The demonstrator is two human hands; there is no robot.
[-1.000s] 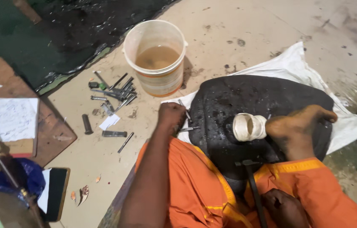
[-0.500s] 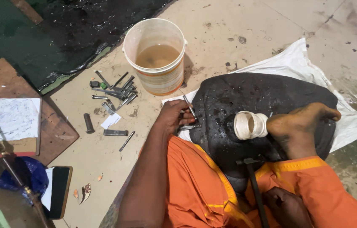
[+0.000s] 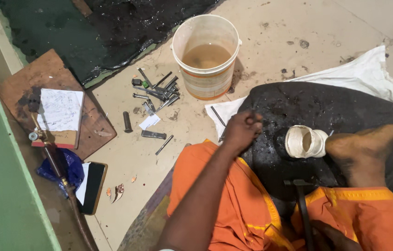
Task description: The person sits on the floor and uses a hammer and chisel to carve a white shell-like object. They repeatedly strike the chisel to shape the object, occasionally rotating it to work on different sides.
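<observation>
My left hand (image 3: 244,131) is closed at the left edge of a black rubber slab (image 3: 326,107), pinching a thin metal rod (image 3: 218,116) that sticks out over a white sack (image 3: 368,74). My right hand (image 3: 333,234) is low at the frame's bottom edge, gripping the handle of a hammer (image 3: 300,195) whose head rests on the slab. A short white plastic pipe fitting (image 3: 304,142) lies on the slab, with my bare foot (image 3: 368,148) pressed against its right side. Orange cloth (image 3: 233,204) covers my legs.
A white bucket (image 3: 208,76) of murky water stands behind the slab. Several metal bits and tools (image 3: 157,90) are scattered to its left. A wooden board (image 3: 43,74) with a paper pad, a phone (image 3: 93,186), a blue bag and a torch-like pipe (image 3: 62,176) lie left.
My left hand lifted the thin rod, then lowered it toward the slab's left edge. The foot and white fitting stayed put.
</observation>
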